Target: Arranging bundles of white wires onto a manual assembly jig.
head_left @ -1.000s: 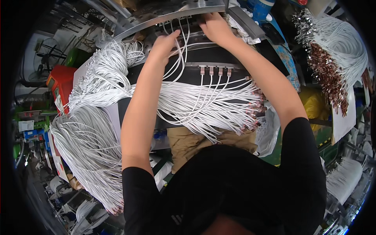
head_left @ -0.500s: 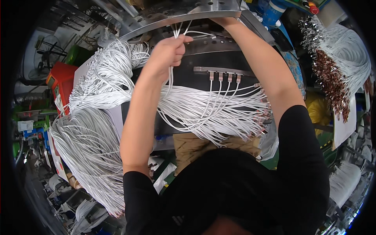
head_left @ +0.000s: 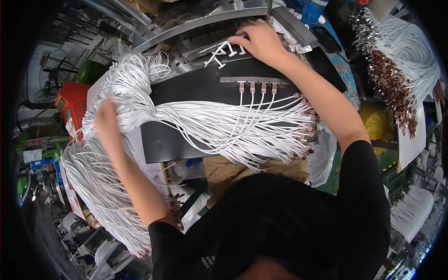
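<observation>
My left hand (head_left: 107,114), smeared by motion, is over the left side of a thick coil of white cables (head_left: 133,86); its fingers cannot be made out. At the metal machine edge, my right hand (head_left: 261,39) has its fingers curled, the thumb against a white branched plastic piece (head_left: 224,53) with short stubs. A dark part shows between thumb and forefinger. In front of me lies a fan of white cables (head_left: 210,123), with small copper-coloured ends at its right. Several cable ends sit side by side along a grey metal strip (head_left: 247,80) on the black tabletop (head_left: 191,91).
The perforated metal beam (head_left: 205,23) of the machine spans the far side. Another large cable bundle (head_left: 100,186) hangs at the left, near a red box (head_left: 74,100). At the right are cables with copper-coloured ends (head_left: 396,65) and a yellow bag (head_left: 378,126).
My left hand has left the machine edge, swinging left and down, and the cables it held there are gone from that spot. My right hand has come into view with the white plastic piece.
</observation>
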Demonstrator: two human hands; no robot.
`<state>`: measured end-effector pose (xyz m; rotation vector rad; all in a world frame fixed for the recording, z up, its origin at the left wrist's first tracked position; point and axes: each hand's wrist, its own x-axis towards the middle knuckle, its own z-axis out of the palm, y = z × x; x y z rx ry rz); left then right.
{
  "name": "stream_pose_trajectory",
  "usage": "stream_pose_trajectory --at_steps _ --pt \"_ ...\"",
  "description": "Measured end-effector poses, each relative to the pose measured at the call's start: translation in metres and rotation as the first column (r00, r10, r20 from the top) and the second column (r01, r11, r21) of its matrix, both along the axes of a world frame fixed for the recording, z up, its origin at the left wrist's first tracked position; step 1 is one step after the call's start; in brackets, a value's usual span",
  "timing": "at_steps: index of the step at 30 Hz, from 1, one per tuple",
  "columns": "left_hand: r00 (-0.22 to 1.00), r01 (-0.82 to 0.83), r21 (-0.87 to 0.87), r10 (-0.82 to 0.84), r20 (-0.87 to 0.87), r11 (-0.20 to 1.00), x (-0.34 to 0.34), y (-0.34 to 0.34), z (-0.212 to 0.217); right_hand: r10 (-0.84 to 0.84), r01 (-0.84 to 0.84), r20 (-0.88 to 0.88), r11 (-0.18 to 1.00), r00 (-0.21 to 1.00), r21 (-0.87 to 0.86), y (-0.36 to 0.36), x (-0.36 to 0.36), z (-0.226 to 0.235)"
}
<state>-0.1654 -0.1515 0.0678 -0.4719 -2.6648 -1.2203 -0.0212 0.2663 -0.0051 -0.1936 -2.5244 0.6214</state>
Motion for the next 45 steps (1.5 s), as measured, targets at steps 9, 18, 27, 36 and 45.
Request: stream_pose_trajectory --at_steps 9,18,27,36,45 --pt "0.629 0.735 -0.123 -0.738 -0.244 0.667 0.21 0.157 -0.058 0.177 -0.181 0.346 0.983 0.921 -0.022 -0.001 0.129 0.018" --pt "0.741 0.538 -0.395 -0.641 -0.199 0.744 0.174 0.165 -0.061 0.188 -0.187 -0.001 0.974 0.982 -0.127 0.002 0.034 -0.009" --pt "0.791 0.467 -0.468 -0.591 -0.157 0.75 0.063 0.228 -0.041 -0.073 -0.032 -0.244 0.914 0.967 -0.405 0.067 -0.155 -0.041" --pt "0.865 0.448 -0.34 -0.498 -0.071 0.827 0.027 0.248 -0.049 0.007 -0.007 -0.116 1.0 0.993 0.002 0.055 -0.127 -0.03" --pt "0.746 0.091 -0.641 -0.479 -0.463 0.762 -0.021 0.231 -0.093 0.025 -0.062 0.111 0.936 0.994 0.348 -0.03 -0.048 0.003"
